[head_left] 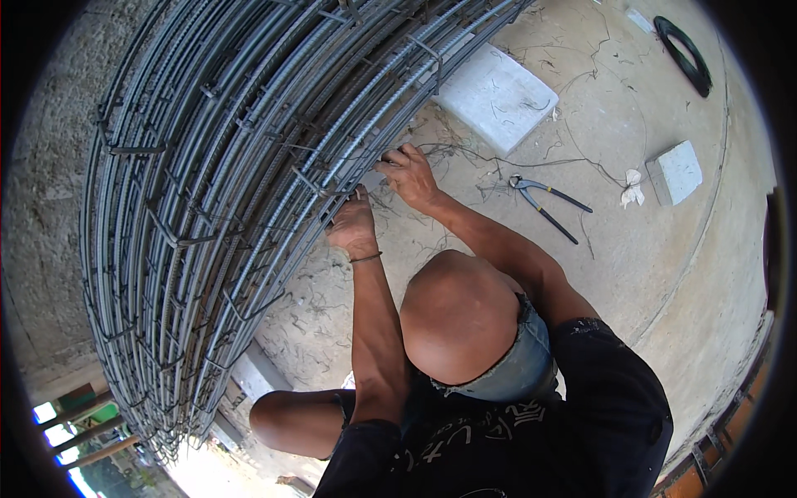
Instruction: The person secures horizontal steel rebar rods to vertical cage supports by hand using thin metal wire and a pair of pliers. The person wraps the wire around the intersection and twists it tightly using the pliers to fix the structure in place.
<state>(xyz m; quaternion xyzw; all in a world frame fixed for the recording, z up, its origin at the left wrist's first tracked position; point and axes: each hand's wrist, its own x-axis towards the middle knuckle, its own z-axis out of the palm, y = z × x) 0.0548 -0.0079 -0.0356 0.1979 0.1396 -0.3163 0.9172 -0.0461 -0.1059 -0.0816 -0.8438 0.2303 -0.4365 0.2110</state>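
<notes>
A person in a dark shirt is working barehanded beside a curving stack of steel rebar cages (pixel 191 207), which is filling the left and upper centre of the frame. At the centre, the left hand (pixel 352 224) is bending its fingers against the outer bars, while the right hand (pixel 410 178), just above and to the right, is curling half-closed near them; from where I'm standing, I cannot tell whether either is gripping anything. Black-handled pincers (pixel 520 183) are lying open on the floor (pixel 614 274), right of centre, below a white slab (pixel 496 95).
</notes>
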